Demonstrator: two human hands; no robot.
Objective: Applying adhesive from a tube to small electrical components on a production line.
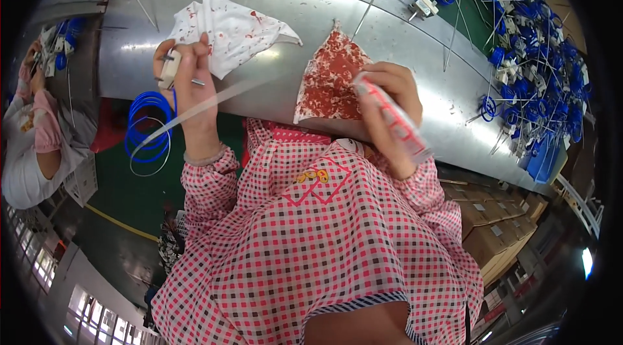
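Observation:
My left hand [200, 101] is closed around a small cream-coloured block-shaped part [170, 70] with metal pins. A blue coil of thin tubing [148, 125] hangs beside that hand. A pale streak [207, 107], blurred by motion, slants across my left wrist; what it is I cannot tell. My right hand [397, 92] grips a white and red squeeze tube [397, 118], its nozzle end near a cloth thickly smeared with red [331, 75]. Beyond my left hand, a white cloth with red spots [230, 33] lies on the metal table.
The curved metal table [448, 95] runs across in front of me. Heaps of similar blue-coiled parts [519, 79] with thin rods lie at the right and far side. Cardboard boxes [496, 221] stand at lower right. Another person's sleeve [45, 124] shows at far left.

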